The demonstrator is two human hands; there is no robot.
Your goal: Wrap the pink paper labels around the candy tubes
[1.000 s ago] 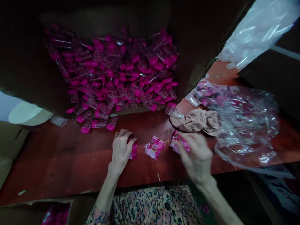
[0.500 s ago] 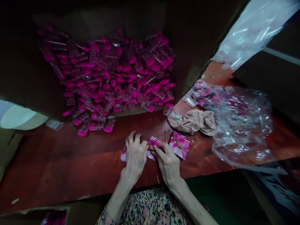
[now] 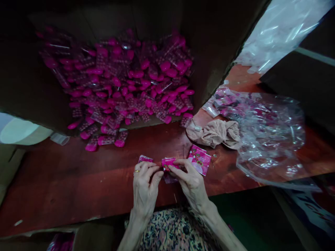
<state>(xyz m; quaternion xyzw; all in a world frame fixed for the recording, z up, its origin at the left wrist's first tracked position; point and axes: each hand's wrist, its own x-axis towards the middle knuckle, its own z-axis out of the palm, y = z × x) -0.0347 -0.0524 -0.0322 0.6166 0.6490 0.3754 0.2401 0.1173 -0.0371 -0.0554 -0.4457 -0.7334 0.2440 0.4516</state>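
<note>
Pink sachet [image 3: 169, 164] pinched between left-hand fingers [image 3: 153, 169] and right-hand fingers [image 3: 178, 168] over a wooden table [image 3: 78, 167], cardboard box [image 3: 217, 52] behind.

The small pink sachet [image 3: 168, 164] — mostly hidden behind the fingers [image 3: 180, 167].

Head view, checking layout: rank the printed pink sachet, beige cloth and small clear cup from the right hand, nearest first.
Right hand:
1. Printed pink sachet, just ahead
2. Beige cloth, ahead right
3. Small clear cup, far left
</note>
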